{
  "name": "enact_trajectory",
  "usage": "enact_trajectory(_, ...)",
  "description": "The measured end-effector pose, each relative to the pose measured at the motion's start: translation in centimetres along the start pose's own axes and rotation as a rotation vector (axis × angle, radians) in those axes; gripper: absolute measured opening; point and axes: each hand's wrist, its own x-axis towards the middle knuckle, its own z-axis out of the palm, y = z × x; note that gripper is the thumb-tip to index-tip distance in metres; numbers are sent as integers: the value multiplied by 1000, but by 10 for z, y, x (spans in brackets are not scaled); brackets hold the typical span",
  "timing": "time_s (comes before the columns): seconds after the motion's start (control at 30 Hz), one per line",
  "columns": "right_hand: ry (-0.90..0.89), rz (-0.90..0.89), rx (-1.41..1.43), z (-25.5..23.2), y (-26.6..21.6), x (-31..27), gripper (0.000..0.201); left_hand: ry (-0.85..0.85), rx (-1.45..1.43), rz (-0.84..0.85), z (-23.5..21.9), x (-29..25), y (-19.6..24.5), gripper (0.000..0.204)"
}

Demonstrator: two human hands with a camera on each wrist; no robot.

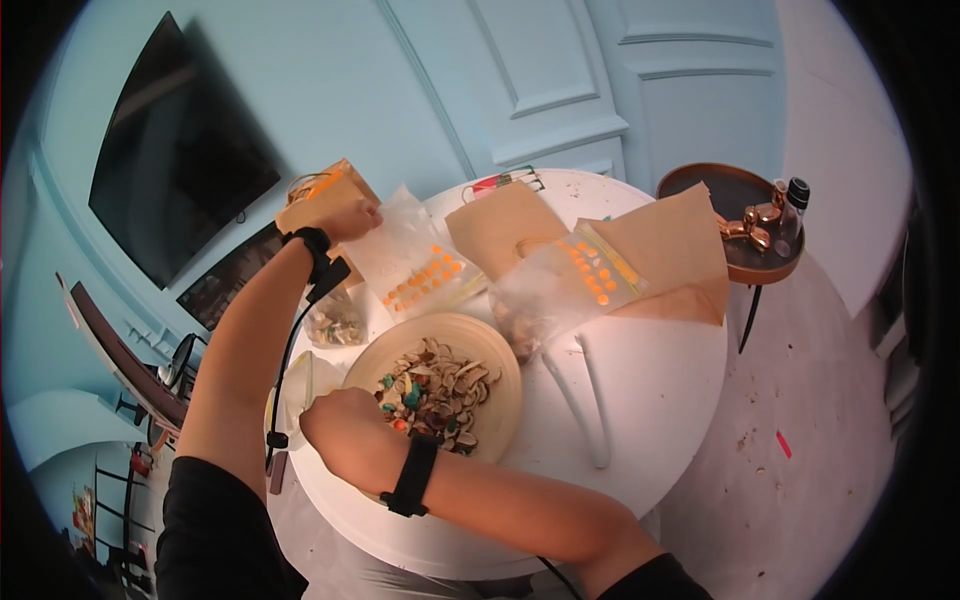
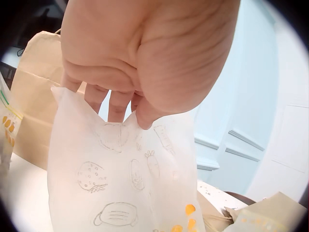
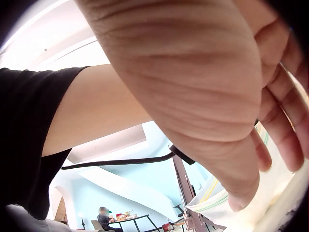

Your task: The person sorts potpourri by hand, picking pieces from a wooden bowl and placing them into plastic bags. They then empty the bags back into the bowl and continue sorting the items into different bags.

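My left hand [image 1: 352,222] pinches the edge of a translucent zip bag [image 1: 405,255] printed with orange dots. Line drawings show on that bag [image 2: 118,179] in the left wrist view, with thumb and fingers at its edge. Below it, a round pale plate [image 1: 505,350] bears dried potpourri [image 1: 440,395], brown with green and orange bits. At the plate's left rim is my right hand [image 1: 350,435], beside another translucent bag [image 1: 308,378]. In the right wrist view its thumb and fingers are apart, overlapping that bag's zip-edged mouth [image 3: 212,200].
A dotted zip bag [image 1: 560,280] with potpourri lies right of the plate, near white tongs [image 1: 590,400]. Brown paper bags [image 1: 505,220] stand behind. A clear bag of potpourri [image 1: 335,320] sits left. Beyond the round white table [image 1: 660,400] is a dark side table [image 1: 690,180].
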Motion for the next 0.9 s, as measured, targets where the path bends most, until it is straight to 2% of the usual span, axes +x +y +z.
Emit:
enact_trajectory(0.1,15,1,17,3,-2,-1,13,204,328,85,24,-2,-22,52)
enact_trajectory(0.13,13,-3,1,5,-2,0,13,319,355,123,38,-2,-25,61)
enact_trajectory(0.17,10,-5,-12,8,-2,1,13,434,410,123,47,-21,-4,58)
enact_trajectory(0.23,-9,-1,-24,10,-3,2,13,426,350,317,65,-30,17,50)
enact_trajectory(0.3,-29,12,-29,8,-5,2,12,40,386,325,83,-44,46,40)
enact_trajectory(0.37,-26,22,-40,11,-5,3,12,-156,436,410,106,-46,52,45)
enact_trajectory(0.47,2,31,-77,16,-3,4,11,-394,148,133,114,-51,60,50)
enact_trajectory(0.57,-5,6,-139,17,-2,10,11,-473,6,146,114,-50,59,54)
enact_trajectory(0.67,-68,3,-165,10,-7,9,17,-557,-2,101,114,-62,67,56)
enact_trajectory(0.7,-93,11,-165,5,-12,7,19,-530,88,96,116,-62,67,57)
enact_trajectory(0.77,-116,15,-152,-6,-20,1,11,-473,265,89,116,-64,69,58)
enact_trajectory(0.87,-105,1,-119,-8,-25,-3,8,-323,404,80,115,-73,72,56)
enact_trajectory(0.9,-93,-7,-106,-6,-27,-3,7,-356,318,69,118,-69,65,54)
